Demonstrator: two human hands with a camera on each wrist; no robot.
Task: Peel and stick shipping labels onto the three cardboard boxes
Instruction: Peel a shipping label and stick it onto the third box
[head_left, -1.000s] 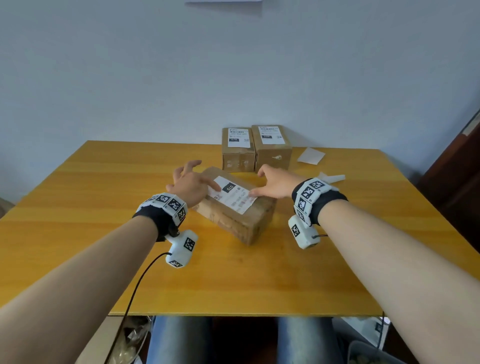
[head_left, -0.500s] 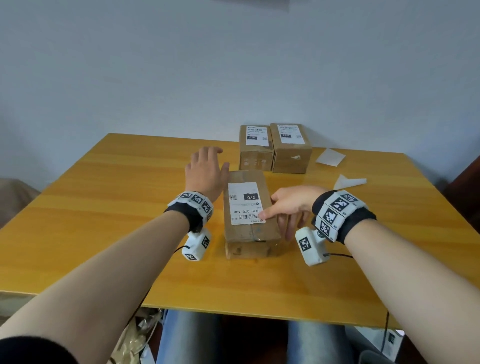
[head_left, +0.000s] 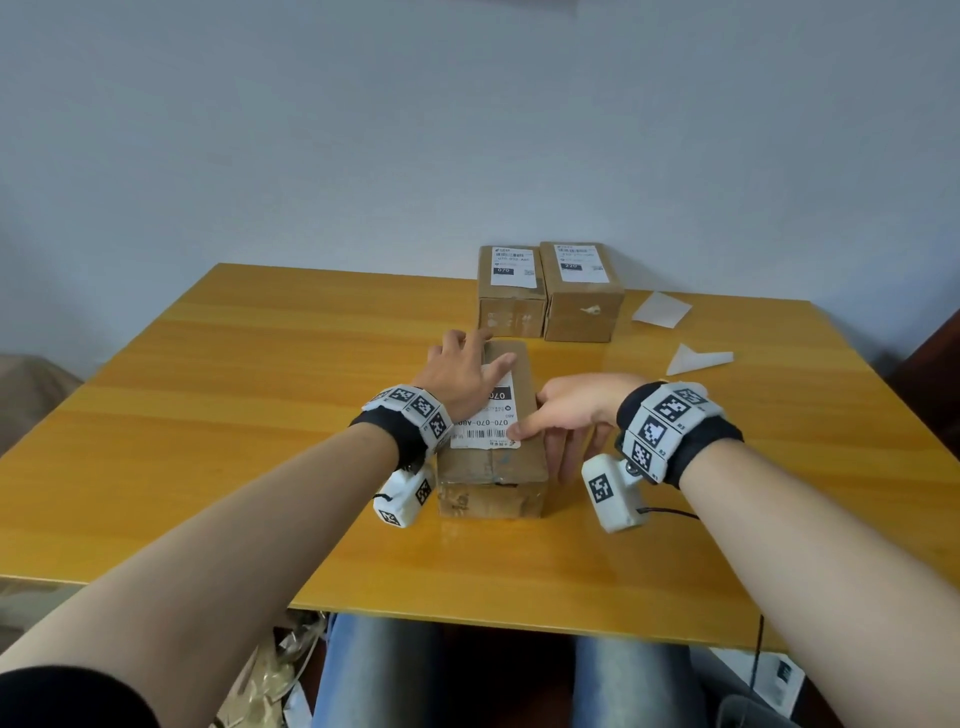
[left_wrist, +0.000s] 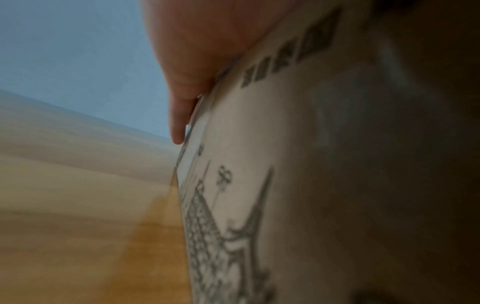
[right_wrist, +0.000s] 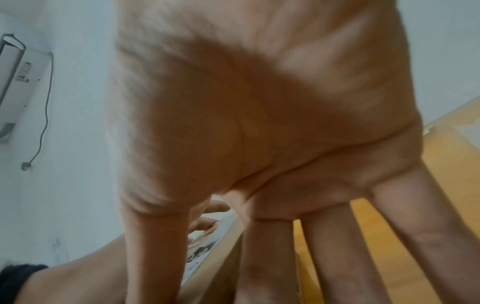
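Observation:
The near cardboard box (head_left: 493, 467) lies lengthwise on the table with a white shipping label (head_left: 491, 421) on its top. My left hand (head_left: 460, 374) lies flat on the label's far half, fingers straight; the left wrist view shows the palm (left_wrist: 197, 51) against the printed label (left_wrist: 285, 164). My right hand (head_left: 569, 421) is at the box's near right corner, its thumb pressing on the label's corner. The right wrist view shows its straight fingers (right_wrist: 337, 246) reaching down the box's right side (right_wrist: 223, 257). Two more boxes (head_left: 511, 291) (head_left: 582, 291) with labels on top stand at the back.
Two white pieces of backing paper (head_left: 661, 309) (head_left: 698, 358) lie on the yellow wooden table (head_left: 234, 415) at the right rear. A pale wall rises right behind the back boxes. My knees show below the table's front edge.
The box turned from slanted to lengthwise a second ago. Since then my left hand has moved from the box's left side onto the label. The right hand stays at the near right corner.

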